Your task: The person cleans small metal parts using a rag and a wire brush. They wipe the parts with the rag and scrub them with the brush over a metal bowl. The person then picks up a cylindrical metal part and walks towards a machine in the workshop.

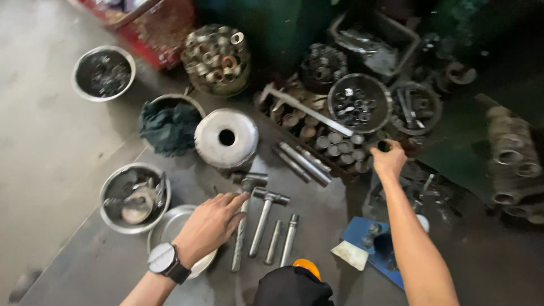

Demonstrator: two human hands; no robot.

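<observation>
My left hand (211,222), with a watch on its wrist, rests flat on the dark metal work surface (323,209), fingertips touching the handle of a steel hammer (243,218). A second hammer (265,212) and two short steel rods (281,241) lie just to the right of it. My right hand (389,158) reaches far forward and is closed on a small dark cylindrical part (384,145) above a tray of round metal sleeves (334,141).
A round steel drum with a centre hole (226,137) stands behind the hammers, next to several long steel pins (303,162). Metal bowls of parts (134,197) (103,72) (359,103) sit around. A dark cloth (169,128) fills one bowl. A wire basket of rings (217,58) is at the back.
</observation>
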